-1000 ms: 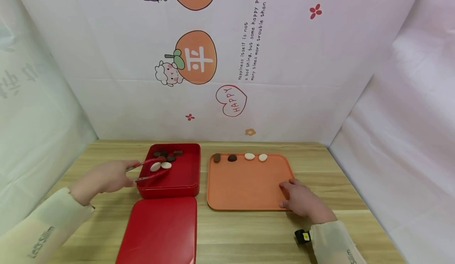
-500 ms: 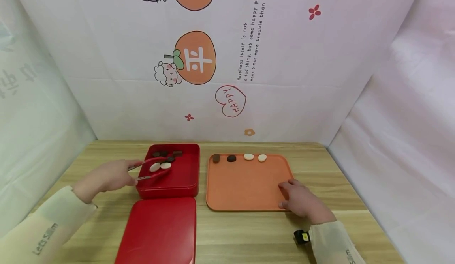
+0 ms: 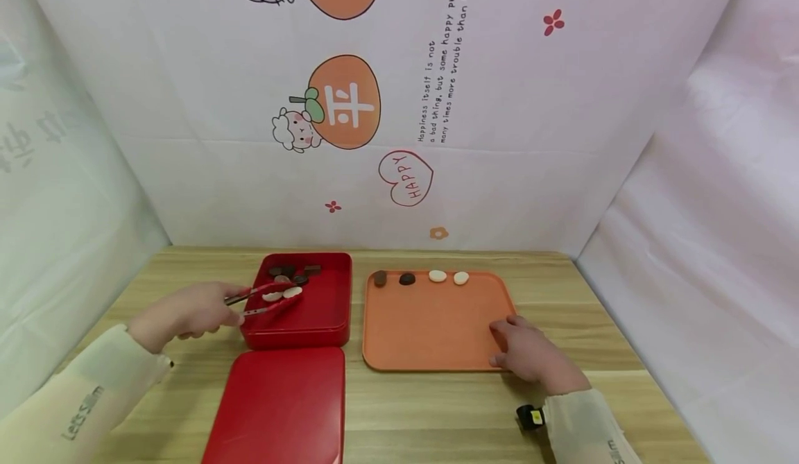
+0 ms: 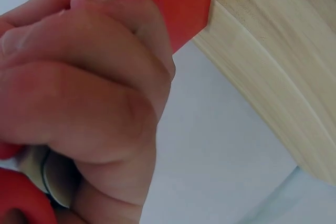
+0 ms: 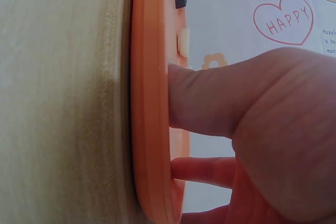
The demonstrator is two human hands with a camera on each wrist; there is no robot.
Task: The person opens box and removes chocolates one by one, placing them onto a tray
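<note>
My left hand (image 3: pixel 187 313) grips red tongs (image 3: pixel 265 297), tips over the white pieces (image 3: pixel 282 294) in the red box (image 3: pixel 324 311) (pinched or not, can't tell). Right hand (image 3: pixel 530 353) rests, fingers loose, on the orange tray (image 3: pixel 431 325) corner.

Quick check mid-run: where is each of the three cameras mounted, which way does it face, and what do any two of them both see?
Head: worn on the head, facing forward and down at the table; shows both sleeved arms, the left hand gripping red tongs over the red box.
Left wrist: at that wrist, close behind the curled fingers, with the box's corner beyond.
Right wrist: low beside the right hand, whose fingers rest on the orange tray.
Shared: head and right wrist views both show the tray and the HAPPY heart.
</note>
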